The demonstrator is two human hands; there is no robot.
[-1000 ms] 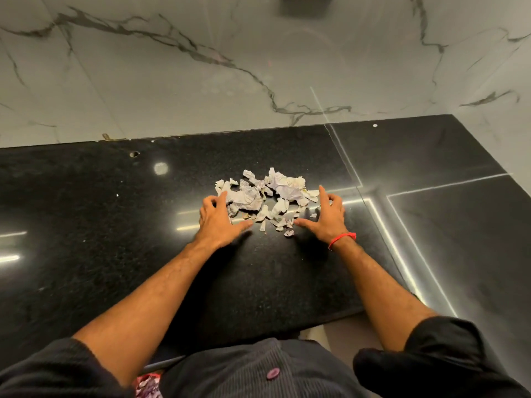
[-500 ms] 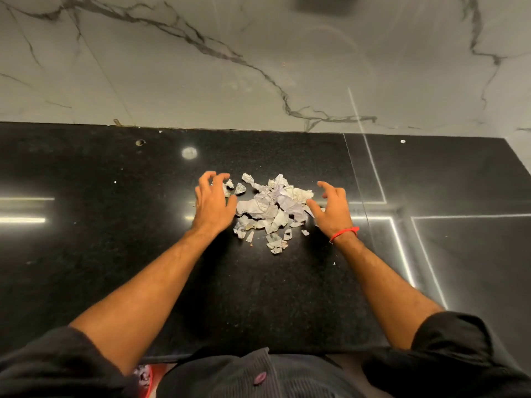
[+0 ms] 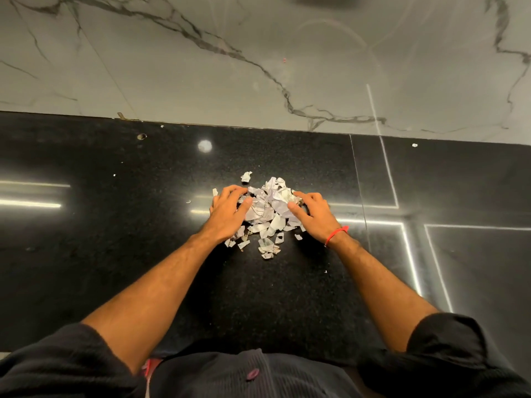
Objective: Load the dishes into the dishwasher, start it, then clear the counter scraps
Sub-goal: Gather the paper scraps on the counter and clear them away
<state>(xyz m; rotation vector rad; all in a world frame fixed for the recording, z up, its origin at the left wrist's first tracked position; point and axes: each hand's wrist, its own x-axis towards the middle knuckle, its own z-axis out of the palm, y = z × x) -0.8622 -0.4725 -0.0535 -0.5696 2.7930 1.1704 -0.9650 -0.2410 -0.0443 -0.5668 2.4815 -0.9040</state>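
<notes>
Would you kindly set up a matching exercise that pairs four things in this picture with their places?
Things:
1. left hand
2. right hand
3. red wrist band
4. lone paper scrap

Places:
A. far right of the counter, near the wall
B. on the right wrist
C. against the left side of the paper pile
D. against the right side of the paper pile

Pairs: 1-C, 2-D, 3-B, 4-A
</notes>
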